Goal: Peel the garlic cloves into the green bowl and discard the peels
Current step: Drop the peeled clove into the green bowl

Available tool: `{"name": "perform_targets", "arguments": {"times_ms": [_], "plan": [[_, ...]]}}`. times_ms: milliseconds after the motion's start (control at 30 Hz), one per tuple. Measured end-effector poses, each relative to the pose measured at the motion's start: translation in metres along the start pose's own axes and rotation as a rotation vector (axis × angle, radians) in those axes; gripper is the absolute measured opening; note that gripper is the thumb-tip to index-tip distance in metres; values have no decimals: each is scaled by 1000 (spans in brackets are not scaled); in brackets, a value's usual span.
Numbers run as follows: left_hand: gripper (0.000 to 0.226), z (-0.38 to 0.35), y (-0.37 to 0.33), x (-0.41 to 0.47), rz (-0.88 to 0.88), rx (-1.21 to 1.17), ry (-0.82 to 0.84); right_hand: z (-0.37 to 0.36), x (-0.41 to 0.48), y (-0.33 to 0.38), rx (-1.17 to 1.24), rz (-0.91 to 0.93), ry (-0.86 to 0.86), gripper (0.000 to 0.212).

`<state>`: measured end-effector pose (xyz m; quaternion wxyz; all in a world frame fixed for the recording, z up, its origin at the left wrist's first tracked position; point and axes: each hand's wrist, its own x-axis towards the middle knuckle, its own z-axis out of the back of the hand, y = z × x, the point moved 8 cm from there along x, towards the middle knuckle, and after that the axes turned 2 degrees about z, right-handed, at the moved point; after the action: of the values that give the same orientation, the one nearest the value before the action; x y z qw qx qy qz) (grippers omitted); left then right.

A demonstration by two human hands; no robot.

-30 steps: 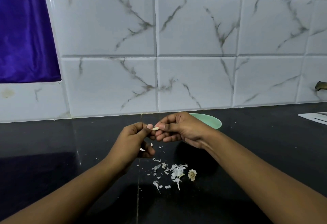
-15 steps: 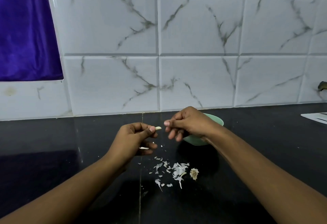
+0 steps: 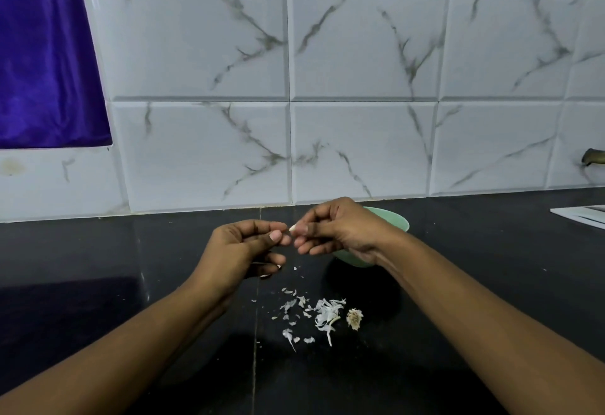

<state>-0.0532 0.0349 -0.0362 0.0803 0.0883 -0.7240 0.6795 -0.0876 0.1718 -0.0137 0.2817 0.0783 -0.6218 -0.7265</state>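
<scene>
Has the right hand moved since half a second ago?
Yes: against the green bowl behind it, the right hand has shifted slightly left, back onto the garlic clove that the left hand holds.

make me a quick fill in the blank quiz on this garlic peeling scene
1. The ___ bowl sits partly hidden behind the right hand.
2. The left hand and the right hand together pinch one ___ clove.
3. The loose peels lie on the ___ counter, not in the bowl.

Missing words: green; garlic; black
</scene>
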Motion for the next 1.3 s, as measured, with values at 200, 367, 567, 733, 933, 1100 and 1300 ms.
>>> {"name": "perform_targets", "arguments": {"times_ms": [200,367,567,733,933,1100,1300], "plan": [[24,1,7,2,27,96,37,29,-4,12,11,-12,-20,10],[27,1,18,5,54,208,72,76,-10,21,-127,24,-205,13],[29,7,17,10,-5,305,47,119,-16,14,-364,0,-345,25],[27,13,17,12,-4,338,38,126,-16,10,-336,-20,-392,26],[4,31,-8,13,-119,561,-79,61,-6,32,-531,188,-408,15],[31,37,-29,9,-183,841,-162,-25,17,-14,-901,194,-47,32],[13,34,-14,15,-160,822,-71,-42,28,-41,-1191,192,99,31]]}}
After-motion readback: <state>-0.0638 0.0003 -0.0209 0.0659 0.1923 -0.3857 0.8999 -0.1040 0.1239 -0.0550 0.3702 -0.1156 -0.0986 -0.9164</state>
